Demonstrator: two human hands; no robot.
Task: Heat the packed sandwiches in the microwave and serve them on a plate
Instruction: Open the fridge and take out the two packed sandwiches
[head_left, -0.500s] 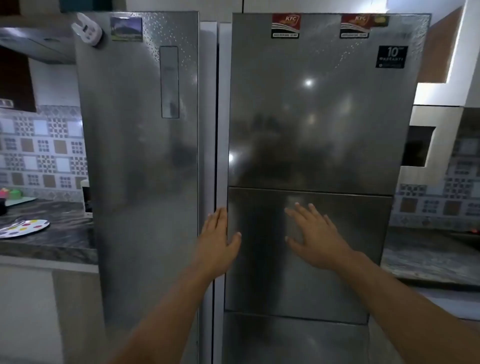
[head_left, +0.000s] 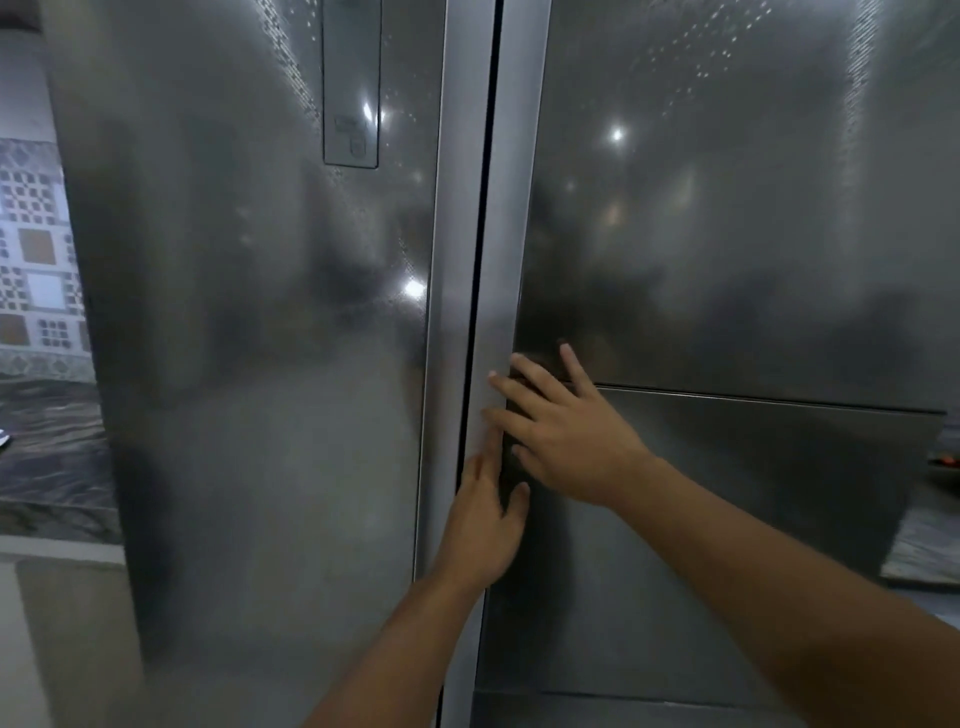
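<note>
The left hand (head_left: 483, 525) lay flat, fingers straight, tips at the centre gap of the fridge (head_left: 249, 364). Just beyond, at one o'clock, the right hand (head_left: 566, 436) spread over the right door (head_left: 727, 234) edge. The sandwiches were not visible, presumably inside. The door looked heavy, stiff and slick; its inner edge seemed the best hold.

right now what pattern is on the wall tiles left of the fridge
Grey and white geometric squares with some tan ones on the wall tiles, seen in the head view.
</note>
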